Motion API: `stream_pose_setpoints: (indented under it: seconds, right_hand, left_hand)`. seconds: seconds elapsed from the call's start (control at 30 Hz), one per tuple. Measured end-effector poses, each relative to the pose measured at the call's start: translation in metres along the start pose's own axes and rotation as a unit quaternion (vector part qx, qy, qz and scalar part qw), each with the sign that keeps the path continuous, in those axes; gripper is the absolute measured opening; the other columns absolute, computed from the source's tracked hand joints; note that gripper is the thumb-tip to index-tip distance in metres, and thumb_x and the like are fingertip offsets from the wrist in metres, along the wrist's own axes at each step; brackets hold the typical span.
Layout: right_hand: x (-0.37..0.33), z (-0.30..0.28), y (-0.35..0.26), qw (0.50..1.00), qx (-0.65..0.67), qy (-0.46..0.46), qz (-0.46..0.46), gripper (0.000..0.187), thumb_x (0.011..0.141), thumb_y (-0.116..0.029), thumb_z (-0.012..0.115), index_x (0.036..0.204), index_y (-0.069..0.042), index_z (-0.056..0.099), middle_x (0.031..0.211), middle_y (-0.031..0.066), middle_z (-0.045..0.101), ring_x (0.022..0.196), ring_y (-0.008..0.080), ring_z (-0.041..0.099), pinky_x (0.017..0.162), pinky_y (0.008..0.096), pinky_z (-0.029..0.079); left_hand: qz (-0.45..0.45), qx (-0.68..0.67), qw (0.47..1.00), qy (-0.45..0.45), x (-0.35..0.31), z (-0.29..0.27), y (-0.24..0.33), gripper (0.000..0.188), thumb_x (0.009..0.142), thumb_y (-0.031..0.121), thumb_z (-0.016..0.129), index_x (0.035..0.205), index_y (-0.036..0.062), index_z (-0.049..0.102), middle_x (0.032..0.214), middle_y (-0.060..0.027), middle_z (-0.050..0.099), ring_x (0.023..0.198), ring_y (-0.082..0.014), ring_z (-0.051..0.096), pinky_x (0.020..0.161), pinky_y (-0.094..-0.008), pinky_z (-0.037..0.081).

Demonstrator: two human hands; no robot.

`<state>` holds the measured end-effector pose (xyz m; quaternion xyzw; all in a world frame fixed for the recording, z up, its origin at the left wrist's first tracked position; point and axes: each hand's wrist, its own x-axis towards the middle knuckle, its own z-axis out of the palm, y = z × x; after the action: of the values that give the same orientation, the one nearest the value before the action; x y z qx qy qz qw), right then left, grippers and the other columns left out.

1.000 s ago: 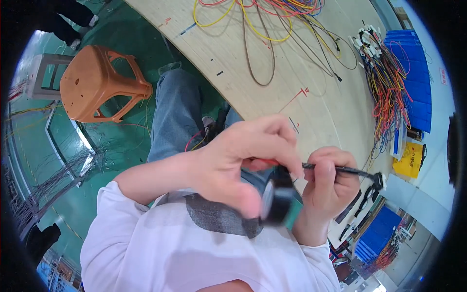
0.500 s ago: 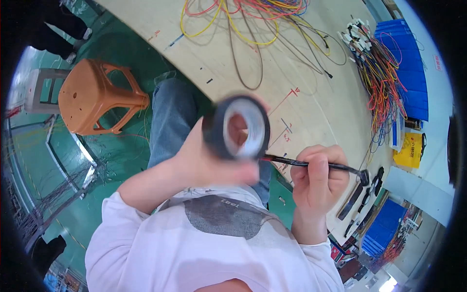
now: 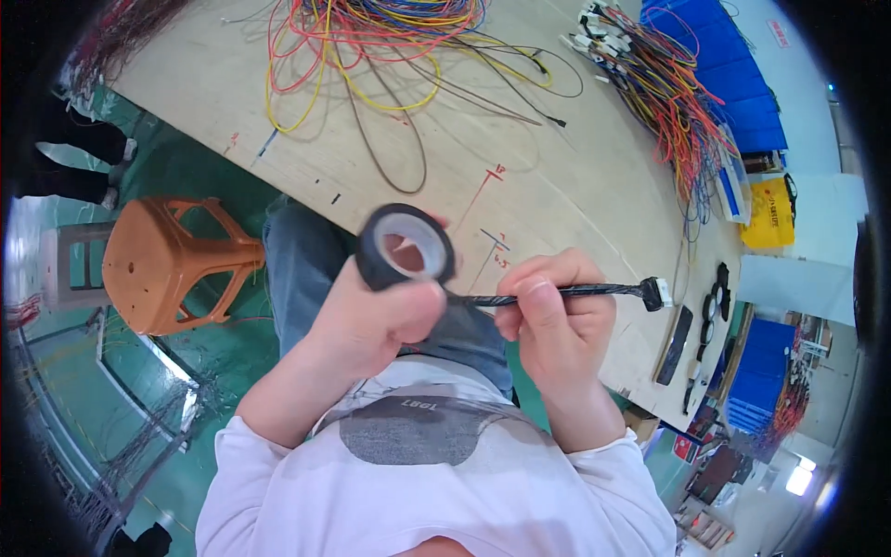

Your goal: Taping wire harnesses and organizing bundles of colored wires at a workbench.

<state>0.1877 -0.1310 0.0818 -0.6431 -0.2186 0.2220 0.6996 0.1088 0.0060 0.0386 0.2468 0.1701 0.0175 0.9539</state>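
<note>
Evidently the roll of black tape [image 3: 371, 249] had just been carried round: a second earlier it hung on the near side of the black-wrapped cable [image 3: 603, 291], and now it stood at the cable's left end, on the far side, with the left hand [image 3: 385, 311] clamped on it. I took that as part of a turn of tape going round the wires. The right hand [image 3: 557, 316] stayed pinched on the cable, whose white connector [image 3: 663, 291] stuck out to the right. As for writing, red pen marks [image 3: 491, 174] with small figures showed on the counter [image 3: 594, 213] beyond the hands; the yellow bag [image 3: 768, 218] off to the right bore printed characters. I could read no label on the tape.
</note>
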Motion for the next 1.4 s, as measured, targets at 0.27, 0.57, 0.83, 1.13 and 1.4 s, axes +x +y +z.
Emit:
stream_pose_setpoints:
  seconds: [0.27,0.57,0.83,1.13,1.4]
  right_hand:
    - [-0.001,-0.007,-0.005,0.995,0.075,-0.004,0.065,0.008,0.083,-0.007,0.050,0.078,-0.001,0.046,0.072,0.0088,0.054,0.054,0.0087,0.050,0.046,0.0194,0.039]
    - [-0.001,-0.006,-0.002,0.997,0.067,-0.007,0.030,0.007,0.082,-0.006,0.049,0.077,-0.001,0.047,0.071,0.0083,0.054,0.054,0.0087,0.050,0.047,0.0190,0.040]
    - [0.019,-0.019,-0.003,0.976,0.102,0.038,0.186,0.014,0.082,-0.014,0.052,0.072,-0.005,0.049,0.057,0.0045,0.052,0.045,0.0070,0.045,0.038,0.0180,0.033]
    - [0.018,-0.011,-0.014,0.970,-0.196,-0.061,-0.133,0.017,0.080,-0.019,0.051,0.079,-0.002,0.047,0.063,0.0081,0.048,0.052,0.0116,0.043,0.046,0.0206,0.035]
    - [0.028,-0.005,0.015,0.904,-0.338,-0.263,0.010,0.035,0.084,-0.017,0.050,0.111,0.004,0.039,0.105,0.0100,0.049,0.096,0.0171,0.047,0.083,0.0271,0.037]
  left_hand:
    - [0.281,0.368,0.864,-0.198,-0.009,-0.022,-0.005,0.071,0.050,0.042,0.078,0.101,0.0050,0.046,0.090,-0.0054,0.040,0.063,-0.0080,0.037,0.054,-0.0192,0.030]
    - [-0.060,0.209,0.976,0.000,0.000,0.003,0.000,0.050,0.067,-0.007,0.058,0.112,0.0031,0.039,0.088,-0.0056,0.054,0.058,-0.0063,0.048,0.045,-0.0202,0.037]
    - [0.328,0.427,0.818,-0.204,-0.016,-0.005,0.009,0.071,0.049,0.027,0.079,0.106,0.0011,0.045,0.098,-0.0074,0.041,0.084,-0.0138,0.044,0.070,-0.0249,0.037]
    - [0.304,0.320,0.897,-0.026,-0.003,0.008,-0.031,0.010,0.069,0.006,0.061,0.075,0.0004,0.055,0.071,-0.0101,0.048,0.067,-0.0236,0.051,0.058,-0.0307,0.041]
    - [0.453,0.203,0.866,0.057,-0.009,-0.024,-0.022,0.016,0.068,0.009,0.056,0.084,0.0038,0.059,0.073,-0.0088,0.050,0.068,-0.0258,0.052,0.058,-0.0306,0.042]
